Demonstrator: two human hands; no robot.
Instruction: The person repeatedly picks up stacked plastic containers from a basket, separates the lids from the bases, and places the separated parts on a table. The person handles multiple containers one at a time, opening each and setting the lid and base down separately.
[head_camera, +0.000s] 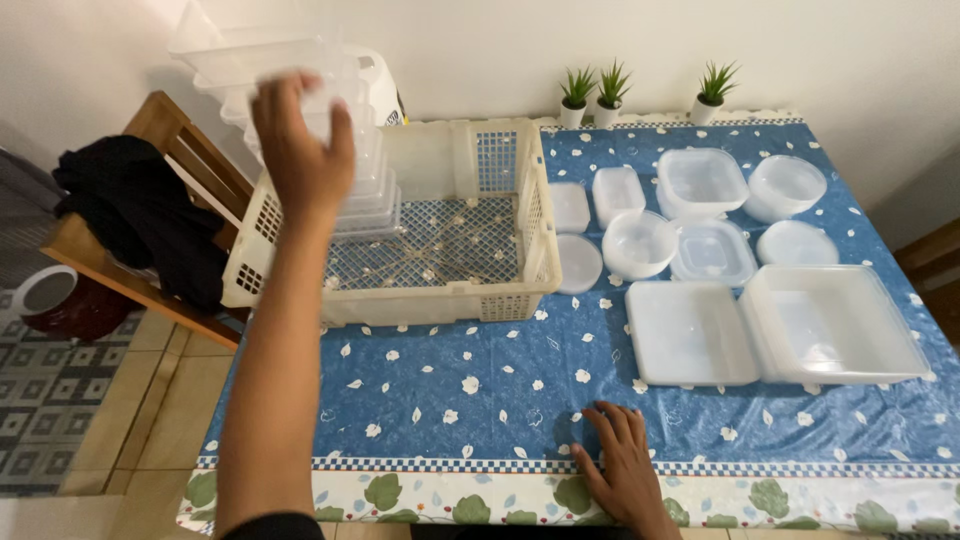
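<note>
While the left hand (300, 150) grips a stack of clear plastic containers (300, 90) lifted at the left end of the cream basket (490, 295), the right hand (622, 470) lies flat, fingers spread and empty, on the blue flowered tablecloth (450, 400) near the table's front edge. The stack is blurred, so I cannot tell whether its lower tubs touch the basket floor. Apart from that stack, the basket looks bare across its grid floor.

On the cloth to the right of the basket lie about 9 pieces already set out: 2 large rectangular tubs (835, 325) side by side, a round bowl (638, 243), square tubs (700, 182) and flat lids (578, 263), all close together but each lying singly. Judging from this, most of the sorting out of the basket is done, and the held stack is what remains.

3 small potted plants (612, 95) stand against the wall, and a dark cloth (140, 215) hangs over a wooden chair (190, 150) at the left.
</note>
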